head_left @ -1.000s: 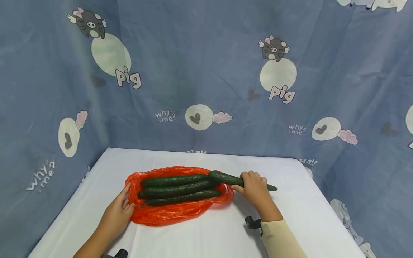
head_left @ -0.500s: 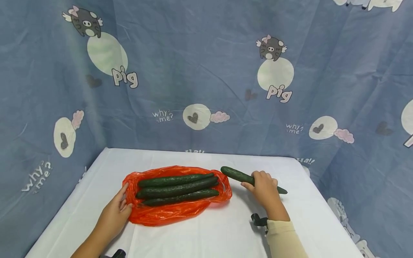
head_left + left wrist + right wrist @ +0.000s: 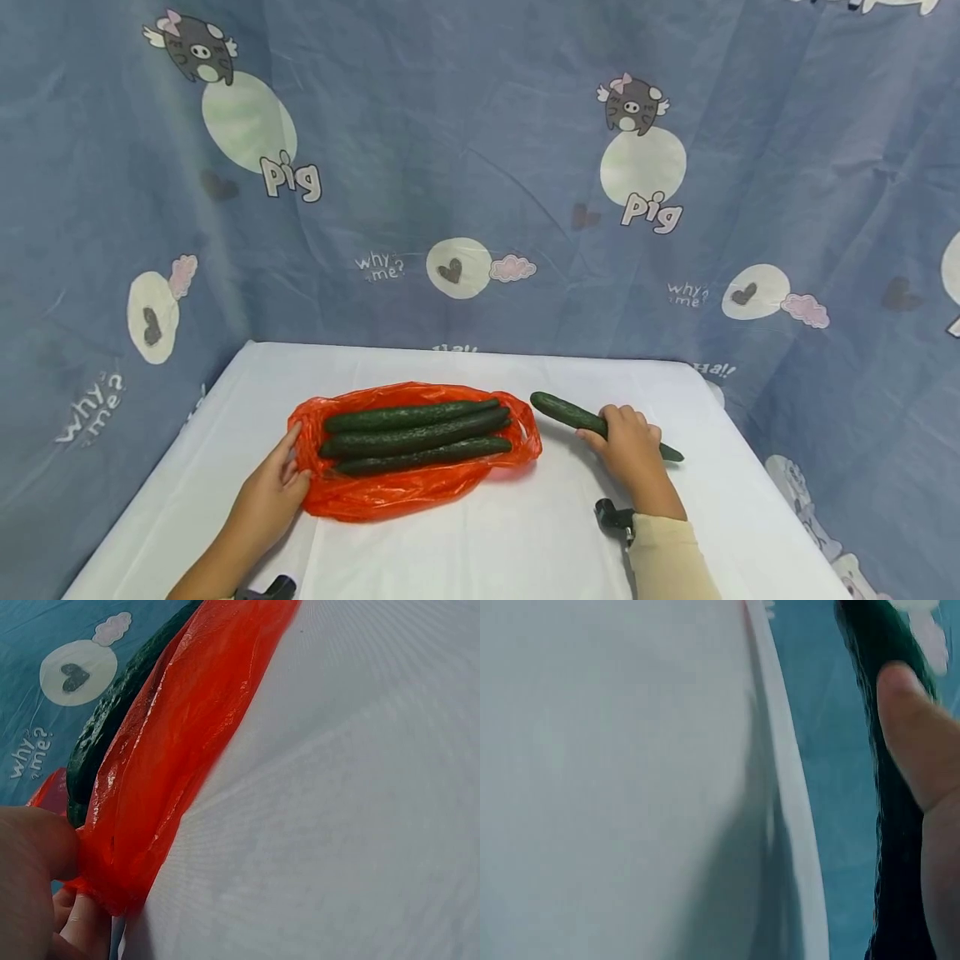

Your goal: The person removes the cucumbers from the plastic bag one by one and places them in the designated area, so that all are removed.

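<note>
A red plastic bag (image 3: 382, 501) lies spread on the white-covered table, its mouth facing up. Three long dark-green cucumbers (image 3: 415, 439) rest side by side in it. My left hand (image 3: 268, 496) pinches the bag's left edge; in the left wrist view the thumb (image 3: 45, 836) and fingers stand either side of the crumpled plastic. To the right of the bag, my right hand (image 3: 633, 447) grips another cucumber (image 3: 567, 412) around its middle. Both ends of that cucumber stick out of the hand, the left end pointing toward the back. The right thumb (image 3: 911, 724) lies along it.
The white table cover (image 3: 450, 558) runs on in front of the bag and to its right. A blue curtain (image 3: 480, 167) printed with pigs hangs close behind the table and along its sides. A black wrist mount (image 3: 615, 517) sits on the right wrist.
My right hand has drawn its cucumber rightward, off the bag's right end and away from the other cucumbers. The left hand has kept its hold on the bag's edge.
</note>
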### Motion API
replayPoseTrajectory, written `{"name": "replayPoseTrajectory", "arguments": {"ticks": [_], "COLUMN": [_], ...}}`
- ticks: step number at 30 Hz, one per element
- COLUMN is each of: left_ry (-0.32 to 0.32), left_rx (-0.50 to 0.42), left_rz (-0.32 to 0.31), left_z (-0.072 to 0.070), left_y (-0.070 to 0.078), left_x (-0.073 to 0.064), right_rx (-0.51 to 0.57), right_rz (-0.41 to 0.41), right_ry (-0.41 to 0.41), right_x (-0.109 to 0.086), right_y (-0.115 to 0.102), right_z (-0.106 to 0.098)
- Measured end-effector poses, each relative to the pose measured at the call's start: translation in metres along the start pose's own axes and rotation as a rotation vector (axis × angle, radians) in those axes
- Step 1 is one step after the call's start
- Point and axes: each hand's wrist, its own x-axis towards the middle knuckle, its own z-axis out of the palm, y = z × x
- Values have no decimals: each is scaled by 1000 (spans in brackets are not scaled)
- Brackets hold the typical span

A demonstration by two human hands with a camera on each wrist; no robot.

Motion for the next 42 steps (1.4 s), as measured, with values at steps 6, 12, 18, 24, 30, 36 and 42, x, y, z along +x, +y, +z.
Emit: {"name": "replayPoseTrajectory", "arguments": {"ticks": [6,12,18,24,30,36,42], "left_ry": [-2,-15,-7,-17,-18,-61,-55], "left_rx": [5,-1,1,-1,10,0,15], "left_rz": [3,10,26,14,12,-24,-14], "left_z": [1,-1,0,1,-1,-1,-1], "left_y": [0,2,2,1,0,0,1], "left_x": [0,3,4,3,3,1,5], "right_rx": [-8,-7,-10,-11,-22,-29,-8], "right_rz": [9,34,23,4,9,30,20], "right_ry": [-13,-54,-77,-84,-108,-150,-147], "right_x": [1,-1,-1,-2,-2,-5,-3], "right_y": [16,22,26,28,30,35,39], "right_z": [0,-3,-4,-4,-1,0,-1]}}
